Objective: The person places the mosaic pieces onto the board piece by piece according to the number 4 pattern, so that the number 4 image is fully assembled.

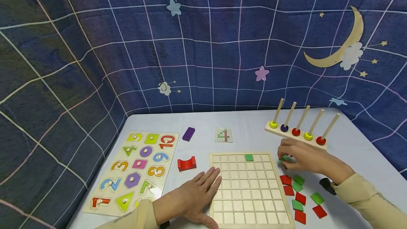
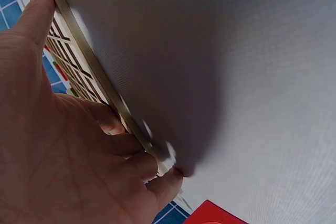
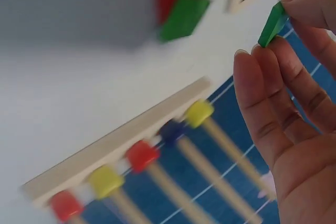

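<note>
At the lower centre of the frame, the left hand (image 1: pixel 190 197) lies flat, fingers straight, against the pale wooden grid board (image 1: pixel 251 190). Right of it the right hand (image 1: pixel 302 158) pinches a green square tile (image 3: pixel 273 23); a loose pinch might drop it among red and green tiles (image 1: pixel 299 195). Beyond, the wooden peg rack (image 1: pixel 299 130) crowds the bench (image 1: pixel 241 123).

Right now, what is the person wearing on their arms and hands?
Both hands are bare. The left hand and right hand come out of pale beige long sleeves. A dark device, probably the wrist camera, sits at the right wrist.
</note>
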Available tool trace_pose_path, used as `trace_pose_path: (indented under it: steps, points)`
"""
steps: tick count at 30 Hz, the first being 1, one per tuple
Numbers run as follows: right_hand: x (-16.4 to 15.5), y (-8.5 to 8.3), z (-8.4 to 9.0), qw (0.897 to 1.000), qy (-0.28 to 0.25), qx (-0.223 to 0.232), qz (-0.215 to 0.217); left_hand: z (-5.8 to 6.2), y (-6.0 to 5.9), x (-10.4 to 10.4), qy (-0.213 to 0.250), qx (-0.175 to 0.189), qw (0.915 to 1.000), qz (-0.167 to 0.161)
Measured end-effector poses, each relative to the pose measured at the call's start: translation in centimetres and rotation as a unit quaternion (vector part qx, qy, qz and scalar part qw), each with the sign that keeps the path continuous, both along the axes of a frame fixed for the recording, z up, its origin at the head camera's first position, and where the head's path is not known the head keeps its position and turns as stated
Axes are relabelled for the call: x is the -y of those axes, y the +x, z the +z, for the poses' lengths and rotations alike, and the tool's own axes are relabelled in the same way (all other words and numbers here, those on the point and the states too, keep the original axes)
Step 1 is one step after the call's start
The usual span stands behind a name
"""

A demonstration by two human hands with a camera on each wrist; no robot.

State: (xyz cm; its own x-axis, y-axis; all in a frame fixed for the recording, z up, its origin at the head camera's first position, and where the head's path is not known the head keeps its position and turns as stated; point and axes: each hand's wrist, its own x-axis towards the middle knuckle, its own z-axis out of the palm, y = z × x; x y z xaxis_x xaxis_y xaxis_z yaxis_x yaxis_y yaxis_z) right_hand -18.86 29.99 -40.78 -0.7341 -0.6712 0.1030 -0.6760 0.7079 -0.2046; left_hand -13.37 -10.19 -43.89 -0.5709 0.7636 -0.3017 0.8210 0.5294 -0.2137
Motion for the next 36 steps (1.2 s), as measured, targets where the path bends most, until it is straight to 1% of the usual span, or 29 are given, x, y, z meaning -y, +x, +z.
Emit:
trace_pose_path:
  steps: [3,7,14,15,21,25,28,33,34,36]
  points:
    - [1.7,-0.4,0.2,1.0,0.003,-0.01,0.022,0.0,-0.1,0.0,0.002,0.001,1.0,-0.002]
    - [4.0,-1.1,0.1,0.999,-0.009,0.005,0.046,-0.1,-0.1,0.0,0.002,0.005,1.0,0.001]
    - [7.8,-2.4,-1.1,0.992,-0.018,-0.031,0.12,-0.1,-0.1,0.0,0.003,0.01,0.9999,0.002]
    - [8.3,-2.5,-1.2,0.992,-0.017,-0.028,0.124,-0.1,-0.2,0.0,0.003,0.011,0.9999,0.001]
    - [10.3,-2.7,-2.2,0.992,-0.01,0.005,0.124,0.0,-0.2,-0.1,0.005,0.01,0.9999,-0.001]
    - [10.8,-2.5,-2.5,0.992,-0.006,0.001,0.128,0.0,-0.1,-0.1,0.004,0.008,1.0,0.001]
    - [11.0,-2.4,-2.6,0.991,0.009,-0.028,0.132,0.0,-0.1,-0.1,0.003,0.009,0.9999,0.004]
    - [11.4,-2.0,-3.0,0.986,0.029,-0.092,0.137,0.0,-0.1,-0.2,-0.003,0.01,0.9999,0.007]
    - [11.4,-1.9,-3.0,0.985,0.031,-0.099,0.137,0.1,-0.1,-0.2,-0.003,0.009,0.9999,0.007]
    - [11.4,-1.7,-3.0,0.986,0.033,-0.098,0.133,0.1,-0.1,-0.2,-0.003,0.006,1.0,0.007]
